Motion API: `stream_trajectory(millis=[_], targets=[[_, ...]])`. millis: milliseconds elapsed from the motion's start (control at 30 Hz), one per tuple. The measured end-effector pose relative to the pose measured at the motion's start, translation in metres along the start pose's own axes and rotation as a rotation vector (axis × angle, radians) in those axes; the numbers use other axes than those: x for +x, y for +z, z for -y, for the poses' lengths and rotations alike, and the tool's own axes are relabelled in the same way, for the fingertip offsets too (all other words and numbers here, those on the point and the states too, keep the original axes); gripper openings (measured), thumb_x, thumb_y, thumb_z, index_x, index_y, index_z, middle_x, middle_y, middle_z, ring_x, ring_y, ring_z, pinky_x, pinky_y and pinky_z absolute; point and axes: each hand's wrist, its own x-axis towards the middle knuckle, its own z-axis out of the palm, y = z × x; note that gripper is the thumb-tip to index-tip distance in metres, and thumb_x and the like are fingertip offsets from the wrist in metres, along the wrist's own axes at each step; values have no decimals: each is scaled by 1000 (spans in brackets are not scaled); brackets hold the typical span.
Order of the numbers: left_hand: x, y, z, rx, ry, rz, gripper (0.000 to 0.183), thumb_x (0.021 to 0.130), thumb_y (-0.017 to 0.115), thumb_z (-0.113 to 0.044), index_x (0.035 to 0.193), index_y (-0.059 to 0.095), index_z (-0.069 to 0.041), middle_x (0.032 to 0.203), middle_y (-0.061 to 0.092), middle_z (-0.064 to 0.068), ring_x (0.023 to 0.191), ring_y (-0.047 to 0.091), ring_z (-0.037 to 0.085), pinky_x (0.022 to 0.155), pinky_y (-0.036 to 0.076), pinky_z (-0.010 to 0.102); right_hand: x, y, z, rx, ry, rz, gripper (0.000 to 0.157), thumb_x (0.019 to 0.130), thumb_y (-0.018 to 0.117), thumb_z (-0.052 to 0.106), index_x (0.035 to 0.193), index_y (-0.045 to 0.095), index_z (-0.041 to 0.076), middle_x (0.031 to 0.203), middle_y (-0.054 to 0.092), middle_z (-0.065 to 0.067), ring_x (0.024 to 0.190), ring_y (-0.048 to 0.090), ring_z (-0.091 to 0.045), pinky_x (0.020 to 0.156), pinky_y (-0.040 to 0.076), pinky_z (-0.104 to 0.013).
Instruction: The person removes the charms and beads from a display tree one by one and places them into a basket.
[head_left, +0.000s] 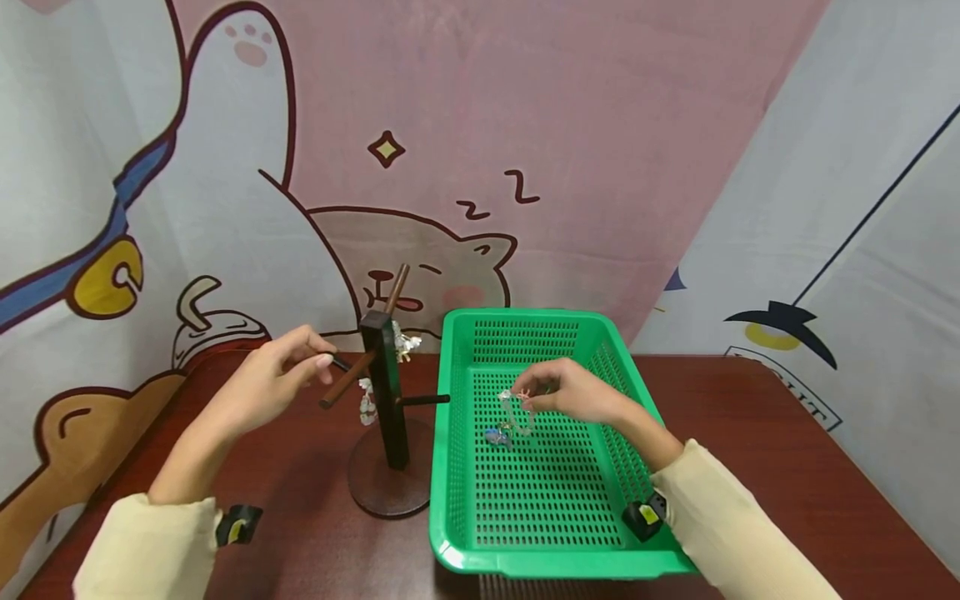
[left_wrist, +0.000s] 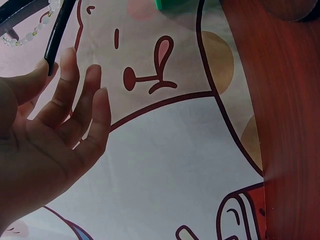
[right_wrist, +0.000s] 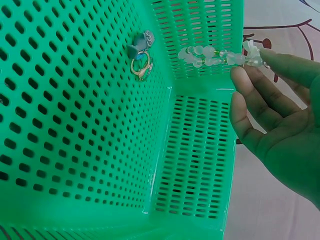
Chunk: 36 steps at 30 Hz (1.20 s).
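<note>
Basket, head view: green basket (head_left: 551, 565) with slotted walls, standing on the red-brown table (head_left: 757, 475); reference for all positions below.
Right hand, head view: right hand (head_left: 573, 390) over the basket, pinching a pale bracelet (head_left: 511, 410) between thumb and fingers.
Blue trinket, head view: blue trinket (head_left: 497, 437) lies on the basket floor, toward the left wall.
Stand, head view: dark wooden stand (head_left: 385, 375) upright, just left of the basket; one of its pegs points at the basket's left rim. Whether base and basket touch, cannot tell.
White ornaments, head view: white ornaments (head_left: 367, 404) hang at the stand, left of the basket.
Left hand, head view: left hand (head_left: 273, 375) farther left of the basket than the stand's post, pinching the tip of a black peg (head_left: 340, 363).
Black peg, left wrist view: tip held by thumb and forefinger; a string of clear beads (left_wrist: 30, 36) hangs near it, apart from the basket's green sliver at the top edge.
Bracelet, right wrist view: clear and pale beads dangling from the fingertips, seen against a basket wall.
Gold ring, right wrist view: gold ring (right_wrist: 142, 70) beside the trinket inside the basket.
</note>
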Motion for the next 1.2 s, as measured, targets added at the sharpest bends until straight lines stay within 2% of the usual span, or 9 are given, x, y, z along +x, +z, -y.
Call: stream_trajectory(millis=[100,267,400,633,933,1200], targets=[[0,-1,0,-1,-3,1,11,94,52,-14,101,59,-8,74,61,-2,72,58,16,66,46,35,1,0,1,-6,-2,9,21,83,64,2,105,64,3,93,65,-9,86,61,-19,71,50,-32],[1,-2,-1,-2,-7,4,11,94,52,-13,101,59,-8,75,61,-2,72,56,16,65,46,34,1,1,2,30,5,44,27,84,64,3,110,61,1,94,64,-13,86,61,-19,72,50,-37],[1,-2,0,3,-3,2,11,94,52,-13,101,59,-8,74,61,-2,70,56,16,64,46,33,1,1,1,46,6,65,31,84,65,5,114,59,1,98,64,-17,90,61,-21,72,50,-36],[2,-2,1,13,7,0,11,94,52,-13,101,59,-8,74,61,-2,70,56,16,64,46,32,2,1,2,46,20,77,33,85,65,9,116,58,5,98,65,-7,90,62,-21,72,50,-34],[1,-1,0,14,9,-2,10,94,52,-13,100,59,-8,74,61,-2,70,56,16,64,46,33,1,2,5,73,58,85,37,83,67,11,118,57,7,100,64,-9,91,60,-29,76,48,-34],[1,-1,0,8,0,5,10,94,52,-13,101,59,-8,74,61,-2,70,56,16,64,46,33,-1,4,5,106,46,100,38,83,68,11,118,56,3,100,63,-13,89,60,-32,74,49,-34]])
